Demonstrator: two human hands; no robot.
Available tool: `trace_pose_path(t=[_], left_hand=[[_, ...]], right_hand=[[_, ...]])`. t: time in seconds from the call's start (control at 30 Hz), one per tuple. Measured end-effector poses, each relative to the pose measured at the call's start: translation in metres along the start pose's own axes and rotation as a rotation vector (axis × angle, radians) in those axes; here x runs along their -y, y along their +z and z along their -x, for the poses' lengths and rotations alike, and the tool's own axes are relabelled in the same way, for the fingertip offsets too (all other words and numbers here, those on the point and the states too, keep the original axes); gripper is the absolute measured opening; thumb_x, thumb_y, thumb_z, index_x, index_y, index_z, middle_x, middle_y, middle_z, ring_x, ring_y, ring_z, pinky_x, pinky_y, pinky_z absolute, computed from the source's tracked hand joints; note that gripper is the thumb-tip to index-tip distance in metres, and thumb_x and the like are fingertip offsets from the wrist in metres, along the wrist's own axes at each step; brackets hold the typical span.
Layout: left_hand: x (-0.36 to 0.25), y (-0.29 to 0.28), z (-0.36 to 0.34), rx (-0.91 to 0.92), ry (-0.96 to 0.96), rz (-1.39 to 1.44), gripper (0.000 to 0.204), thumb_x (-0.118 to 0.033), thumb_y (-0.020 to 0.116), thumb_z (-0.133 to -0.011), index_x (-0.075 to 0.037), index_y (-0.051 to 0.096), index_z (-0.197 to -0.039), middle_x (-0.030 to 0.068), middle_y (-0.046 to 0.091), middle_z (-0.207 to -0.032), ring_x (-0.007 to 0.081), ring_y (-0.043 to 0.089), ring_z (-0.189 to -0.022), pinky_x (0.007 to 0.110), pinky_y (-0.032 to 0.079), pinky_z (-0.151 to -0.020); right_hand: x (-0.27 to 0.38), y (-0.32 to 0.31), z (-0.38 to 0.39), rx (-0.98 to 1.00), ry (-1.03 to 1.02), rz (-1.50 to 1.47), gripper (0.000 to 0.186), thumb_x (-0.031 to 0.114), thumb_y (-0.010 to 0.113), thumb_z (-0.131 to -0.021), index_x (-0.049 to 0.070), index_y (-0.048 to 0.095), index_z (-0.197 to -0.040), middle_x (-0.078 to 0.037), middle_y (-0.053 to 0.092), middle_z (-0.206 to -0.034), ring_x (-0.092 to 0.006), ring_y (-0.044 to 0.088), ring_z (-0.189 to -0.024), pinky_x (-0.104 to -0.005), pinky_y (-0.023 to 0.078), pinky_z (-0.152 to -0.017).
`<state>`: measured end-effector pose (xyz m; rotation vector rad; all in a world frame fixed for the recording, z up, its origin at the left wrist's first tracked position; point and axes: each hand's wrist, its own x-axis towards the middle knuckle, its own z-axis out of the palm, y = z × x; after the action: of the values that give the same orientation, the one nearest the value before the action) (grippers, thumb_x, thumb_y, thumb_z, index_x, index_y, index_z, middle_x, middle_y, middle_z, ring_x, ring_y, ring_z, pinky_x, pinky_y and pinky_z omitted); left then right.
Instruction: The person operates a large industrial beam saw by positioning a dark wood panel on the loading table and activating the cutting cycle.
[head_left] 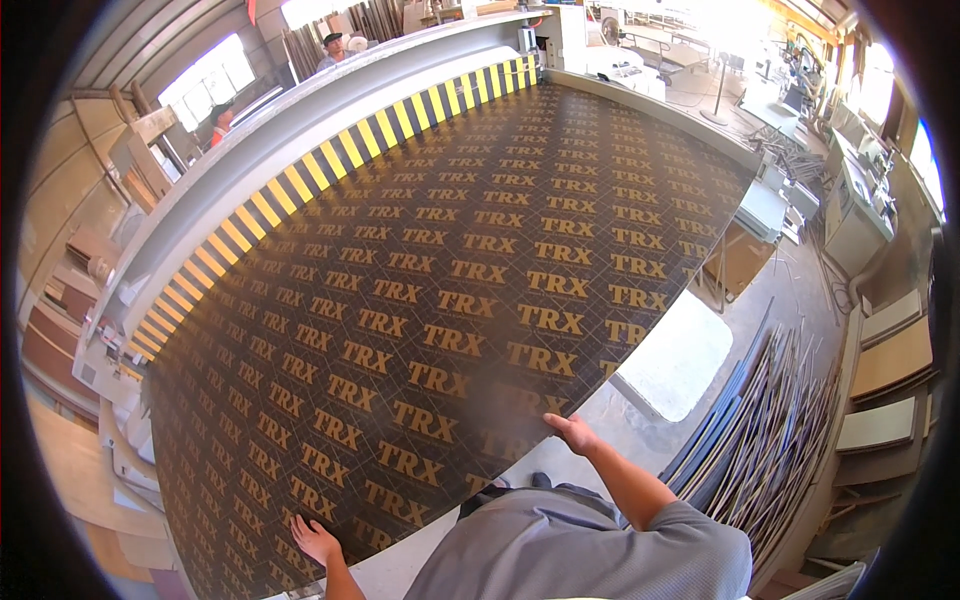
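Observation:
A large dark brown board (420, 280) with repeated gold lettering lies flat before me, against a machine beam (230, 175) with a yellow and black striped guard (340, 153). My left hand (316, 540) rests on its surface near the near left edge, fingers spread. My right hand (568, 430) is at the near edge to the right, thumb on top and fingers partly hidden, holding the board.
Right of the board are a white panel (670, 355), long metal strips (750, 420), leaning sheets (885, 350) and a grey machine (850, 215). Two people (335, 55) (220, 125) stand beyond the beam. Wooden sheets (60, 350) are at left.

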<state>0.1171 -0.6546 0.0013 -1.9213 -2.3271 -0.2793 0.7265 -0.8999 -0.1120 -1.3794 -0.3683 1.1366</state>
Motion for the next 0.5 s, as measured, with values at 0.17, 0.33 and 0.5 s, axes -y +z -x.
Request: trace_pose_path(t=[0.17,0.33,0.5], left_hand=[[-0.015,-0.009,0.005,0.018,0.0,-0.003,0.046,-0.029,0.042,-0.109,-0.008,0.052,-0.148,0.0125,0.047,-0.157,0.0343,0.041,-0.145,0.05,0.037,-0.119],[-0.021,-0.014,0.007,0.001,-0.042,0.053,0.043,-0.017,0.051,-0.104,-0.001,0.053,-0.144,0.0167,0.048,-0.156,0.0356,0.041,-0.145,0.048,0.036,-0.12],[-0.021,-0.012,0.006,0.008,-0.044,0.045,0.044,-0.019,0.05,-0.105,-0.002,0.053,-0.145,0.016,0.047,-0.157,0.0352,0.04,-0.146,0.048,0.035,-0.121]], right_hand=[[0.004,-0.008,0.001,0.057,0.072,-0.053,0.045,0.026,0.065,-0.1,-0.001,0.061,-0.136,-0.008,0.067,-0.132,-0.0213,0.064,-0.117,-0.0344,0.049,-0.102],[-0.003,-0.004,0.0,0.017,-0.018,0.002,0.053,0.043,0.063,-0.1,-0.004,0.07,-0.122,-0.014,0.073,-0.112,-0.0253,0.066,-0.102,-0.039,0.051,-0.092],[0.001,-0.002,0.002,0.036,-0.015,-0.088,0.049,0.04,0.065,-0.1,-0.004,0.069,-0.124,-0.014,0.072,-0.112,-0.0246,0.065,-0.1,-0.0387,0.051,-0.091]])
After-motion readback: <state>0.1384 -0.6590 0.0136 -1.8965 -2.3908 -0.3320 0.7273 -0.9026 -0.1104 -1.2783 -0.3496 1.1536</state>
